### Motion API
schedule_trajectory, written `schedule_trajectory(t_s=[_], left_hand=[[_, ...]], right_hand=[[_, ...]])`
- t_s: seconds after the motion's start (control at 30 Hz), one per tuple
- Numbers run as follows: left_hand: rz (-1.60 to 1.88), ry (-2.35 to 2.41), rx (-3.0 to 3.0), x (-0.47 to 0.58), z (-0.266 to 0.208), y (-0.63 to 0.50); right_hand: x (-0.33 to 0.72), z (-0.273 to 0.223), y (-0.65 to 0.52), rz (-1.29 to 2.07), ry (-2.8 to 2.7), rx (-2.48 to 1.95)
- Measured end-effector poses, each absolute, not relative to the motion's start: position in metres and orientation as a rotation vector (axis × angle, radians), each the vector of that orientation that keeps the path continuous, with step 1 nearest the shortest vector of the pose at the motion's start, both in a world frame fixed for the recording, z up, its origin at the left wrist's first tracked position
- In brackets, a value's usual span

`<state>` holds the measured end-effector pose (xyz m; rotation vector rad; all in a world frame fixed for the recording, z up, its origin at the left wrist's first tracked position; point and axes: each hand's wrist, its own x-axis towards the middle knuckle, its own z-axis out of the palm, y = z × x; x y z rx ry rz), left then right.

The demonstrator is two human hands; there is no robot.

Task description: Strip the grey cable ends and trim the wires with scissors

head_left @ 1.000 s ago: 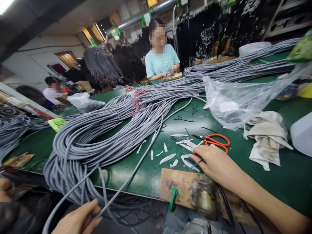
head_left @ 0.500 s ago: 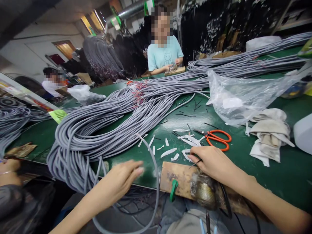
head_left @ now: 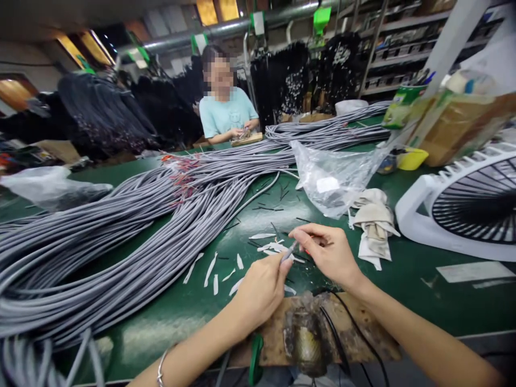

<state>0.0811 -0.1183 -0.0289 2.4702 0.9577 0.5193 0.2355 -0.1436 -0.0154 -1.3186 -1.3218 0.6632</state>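
Observation:
My left hand (head_left: 260,287) is closed around a grey cable (head_left: 287,253), whose end sticks out past the thumb and forefinger. My right hand (head_left: 330,255) pinches the cable's tip, its fingertips nearly meeting the left ones; the thin strands there are too small to make out. Beneath both hands, on the near table edge, a small motor-like device (head_left: 307,338) with black leads is fixed on a wooden board (head_left: 363,322). White paper-like scraps (head_left: 210,269) and short black pieces (head_left: 268,209) lie around. Only a bit of orange from the scissors shows behind my right hand.
A thick bundle of grey cables (head_left: 133,263) covers the left of the green table. Rightward are a clear plastic bag (head_left: 334,177), crumpled cloth gloves (head_left: 374,220) and a white fan (head_left: 419,215). A co-worker (head_left: 228,115) sits across the table. A green clamp handle (head_left: 256,357) stands up at the board.
The view has swung right. My left hand has gone from open beside the loose cable to gripping it near its end. My right hand has lifted off the board area to the cable's tip.

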Motion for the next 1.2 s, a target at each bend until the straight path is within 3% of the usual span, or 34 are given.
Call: schedule_trajectory(t_s=[0.2,0.37,0.77,1.2], left_hand=[[0.955,0.937,2.205,0.072,-0.036,-0.117],[0.987,0.794,2.143,0.064,-0.030,-0.126],[1.058,0.852,2.205,0.067,-0.034,-0.132],[1.075,1.157,2.108,0.058,-0.029,-0.123]], right_hand=[[0.232,-0.020,-0.143,0.862,-1.237,-1.285],[0.227,-0.016,-0.144,1.065,-1.175,-1.150],[0.219,-0.015,-0.148,0.994,-1.263,-1.245],[0.214,-0.021,-0.157,0.356,-1.806,-1.455]])
